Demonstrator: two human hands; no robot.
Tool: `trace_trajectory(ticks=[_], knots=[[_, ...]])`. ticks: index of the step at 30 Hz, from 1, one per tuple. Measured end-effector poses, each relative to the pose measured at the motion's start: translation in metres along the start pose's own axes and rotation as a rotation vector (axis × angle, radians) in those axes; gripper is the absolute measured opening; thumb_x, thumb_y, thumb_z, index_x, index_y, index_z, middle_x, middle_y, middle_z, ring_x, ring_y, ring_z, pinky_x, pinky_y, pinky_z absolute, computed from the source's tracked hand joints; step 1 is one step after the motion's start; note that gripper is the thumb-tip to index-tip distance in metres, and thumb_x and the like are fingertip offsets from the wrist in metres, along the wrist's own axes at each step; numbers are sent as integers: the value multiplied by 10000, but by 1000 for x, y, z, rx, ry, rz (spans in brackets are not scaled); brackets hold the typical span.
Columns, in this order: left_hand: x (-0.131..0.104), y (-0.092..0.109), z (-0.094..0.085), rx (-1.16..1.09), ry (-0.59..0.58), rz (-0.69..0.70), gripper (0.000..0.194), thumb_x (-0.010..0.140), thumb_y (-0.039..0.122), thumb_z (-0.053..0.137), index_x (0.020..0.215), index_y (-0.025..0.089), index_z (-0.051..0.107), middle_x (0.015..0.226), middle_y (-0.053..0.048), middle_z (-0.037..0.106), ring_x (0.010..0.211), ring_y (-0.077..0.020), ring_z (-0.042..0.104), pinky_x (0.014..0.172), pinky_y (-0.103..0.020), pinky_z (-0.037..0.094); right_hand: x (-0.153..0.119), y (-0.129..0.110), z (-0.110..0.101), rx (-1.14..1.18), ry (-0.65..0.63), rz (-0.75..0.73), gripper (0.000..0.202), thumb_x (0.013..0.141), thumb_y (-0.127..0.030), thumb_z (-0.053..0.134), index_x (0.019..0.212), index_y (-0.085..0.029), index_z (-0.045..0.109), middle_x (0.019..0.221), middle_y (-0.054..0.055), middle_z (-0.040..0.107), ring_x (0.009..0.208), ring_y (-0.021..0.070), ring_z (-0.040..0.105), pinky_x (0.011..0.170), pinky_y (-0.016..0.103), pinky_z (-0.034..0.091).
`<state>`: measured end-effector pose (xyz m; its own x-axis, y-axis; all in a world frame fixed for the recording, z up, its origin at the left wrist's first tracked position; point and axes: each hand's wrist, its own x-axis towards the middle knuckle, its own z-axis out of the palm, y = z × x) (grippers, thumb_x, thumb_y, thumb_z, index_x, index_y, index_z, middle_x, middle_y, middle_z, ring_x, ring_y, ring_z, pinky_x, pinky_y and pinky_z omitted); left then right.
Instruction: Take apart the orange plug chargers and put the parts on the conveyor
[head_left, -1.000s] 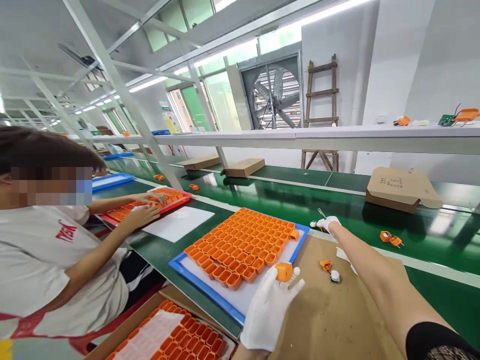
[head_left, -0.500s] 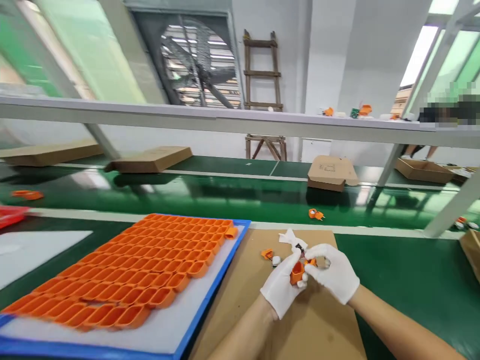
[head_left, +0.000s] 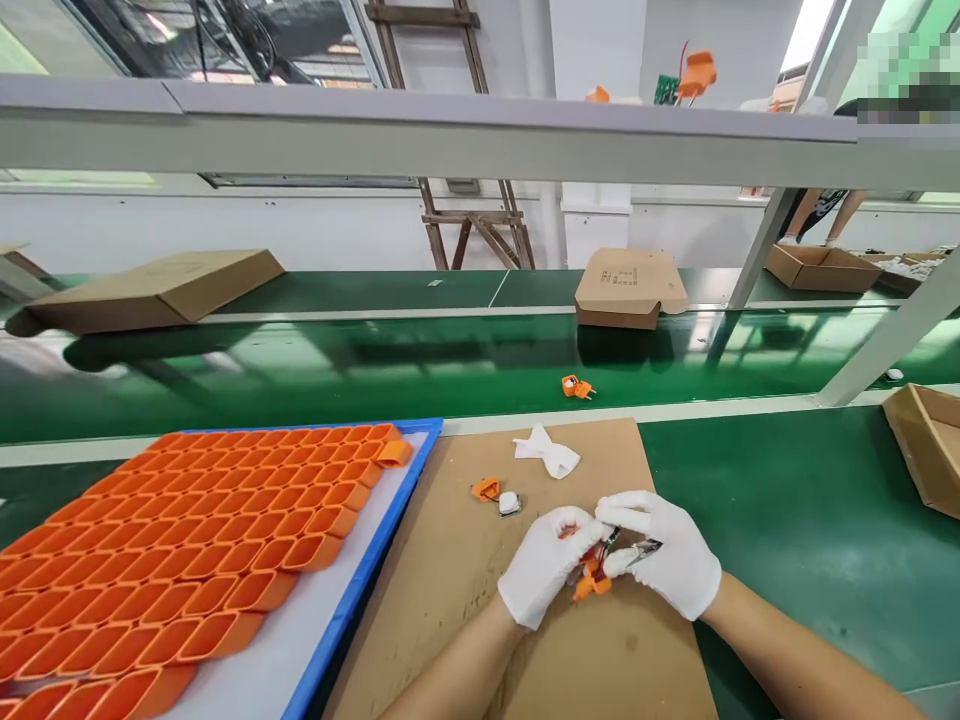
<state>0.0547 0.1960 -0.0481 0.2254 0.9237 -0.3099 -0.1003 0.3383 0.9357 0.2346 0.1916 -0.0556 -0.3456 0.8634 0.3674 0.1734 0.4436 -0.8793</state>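
Between the fingertips of both gloved hands: orange part (head_left: 593, 580), small wires at its top, over the cardboard sheet (head_left: 592, 670). Left hand (head_left: 541, 566) fingers curled, nearly closed, pinching it. Right hand (head_left: 663, 552) fingers bent, mostly closed, at the wires, with a metal tool (head_left: 645, 550) gripped in them. Just beyond the left fingers: white piece (head_left: 509, 503) beside an orange piece (head_left: 486, 489); farther out, white scrap (head_left: 547, 452). Left of the hands, blue-rimmed tray (head_left: 411, 500) with rows of orange cases (head_left: 247, 555). Sheet sits on the green desk (head_left: 780, 500). Well past the fingers, orange plug (head_left: 577, 387).
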Motion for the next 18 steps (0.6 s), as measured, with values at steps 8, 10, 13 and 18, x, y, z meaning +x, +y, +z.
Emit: trace_trajectory(ticks=[8, 10, 13, 18], knots=[[-12, 8, 1, -97, -166, -49, 547, 691, 691, 694, 671, 156, 578, 596, 7, 559, 549, -100, 478, 532, -229, 371, -3, -15, 6, 355, 168, 359, 214, 728, -206, 763, 921, -292, 794, 889, 30, 713, 753, 184, 644, 666, 316, 564], [-13, 5, 2, -107, -211, -58, 527, 733, 667, 678, 717, 145, 607, 597, 7, 555, 519, -92, 462, 507, -228, 358, -5, -13, 8, 419, 191, 441, 279, 719, -286, 785, 998, -275, 787, 868, 44, 721, 665, 173, 621, 618, 334, 553], [-12, 0, 2, -161, -258, -52, 501, 775, 645, 648, 760, 146, 612, 575, 12, 540, 467, -86, 439, 477, -233, 352, -8, -10, 7, 303, 206, 429, 290, 703, -326, 800, 986, -262, 796, 984, 79, 744, 740, 205, 646, 690, 373, 567], [-10, -8, 5, -219, -209, 7, 516, 712, 656, 707, 755, 152, 609, 634, 4, 563, 501, -75, 421, 499, -232, 378, -9, -14, 5, 215, 150, 323, 435, 686, -400, 830, 1092, -258, 767, 878, 50, 750, 785, 239, 660, 750, 410, 589]])
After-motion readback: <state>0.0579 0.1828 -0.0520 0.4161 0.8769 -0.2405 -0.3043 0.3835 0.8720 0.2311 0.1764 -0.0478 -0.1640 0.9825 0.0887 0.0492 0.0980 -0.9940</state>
